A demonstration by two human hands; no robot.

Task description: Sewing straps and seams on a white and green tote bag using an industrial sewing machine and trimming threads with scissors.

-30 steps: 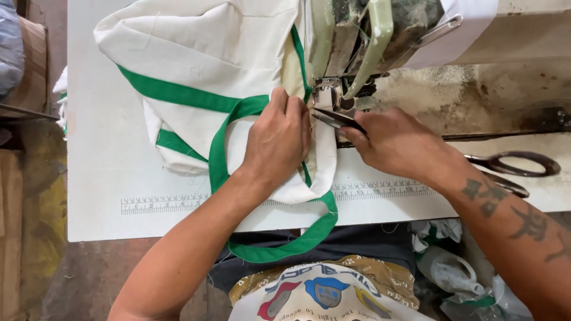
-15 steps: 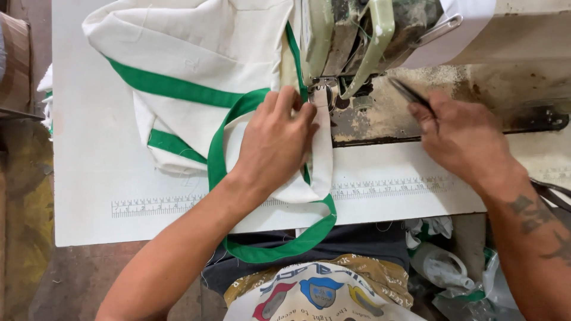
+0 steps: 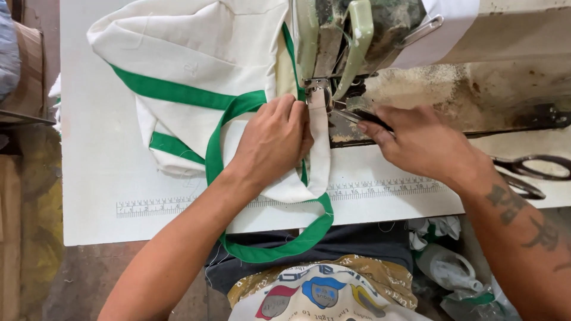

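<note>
A white cloth bag [image 3: 196, 53] with green strap trim [image 3: 223, 128] lies on the white sewing table [image 3: 101, 178]. My left hand [image 3: 270, 139] presses flat on the cloth just left of the presser foot [image 3: 315, 89] of the worn sewing machine [image 3: 380, 35]. My right hand [image 3: 425, 145] pinches a small dark snipping tool [image 3: 363, 116] whose tip points at the cloth edge by the presser foot. A loop of green strap hangs over the table's front edge.
Large scissors [image 3: 526, 172] lie on the table at the right, behind my right wrist. A printed ruler strip [image 3: 178, 205] runs along the table front. Plastic bags and scraps [image 3: 452, 273] sit below on the right; a cardboard box [image 3: 24, 65] stands on the left.
My right hand, which had pulled back to the right with the tool half a second ago, has come back left to the presser foot. The left hand stays on the cloth.
</note>
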